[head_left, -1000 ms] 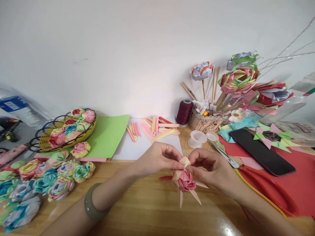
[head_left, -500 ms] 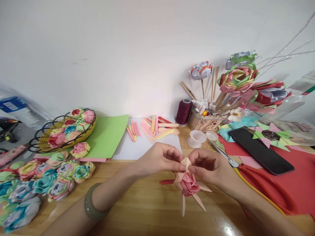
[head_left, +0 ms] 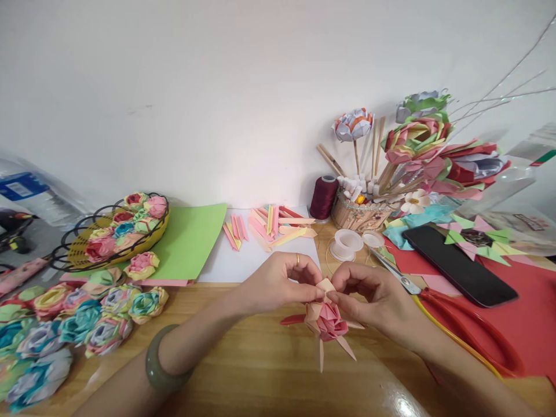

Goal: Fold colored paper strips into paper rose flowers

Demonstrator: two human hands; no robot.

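A pink and peach folded-paper flower (head_left: 330,322) is held up over the wooden table, its centre facing down toward me and several narrow pointed strips sticking out around it. My left hand (head_left: 290,282) pinches the left side of a peach petal at the flower's top edge between thumb and fingers. On the other side of that petal, my right hand (head_left: 369,292) pinches it too, thumb close to the left thumb. Both hands are closed on the flower; the fingertips behind the petal are partly hidden.
Folded paper strips (head_left: 282,227) lie on white paper ahead. Scissors (head_left: 456,324), a phone (head_left: 460,265) and red paper (head_left: 532,324) are at right, behind them a flower-filled holder (head_left: 362,215) and thread spool (head_left: 324,198). Paper flowers (head_left: 82,320) and a yellow basket (head_left: 78,246) occupy the left.
The flower has tilted and shifted slightly up and left, so its lower strips show shorter. Both hands keep their pinch on the peach petal, which looks a little flatter at its tip.
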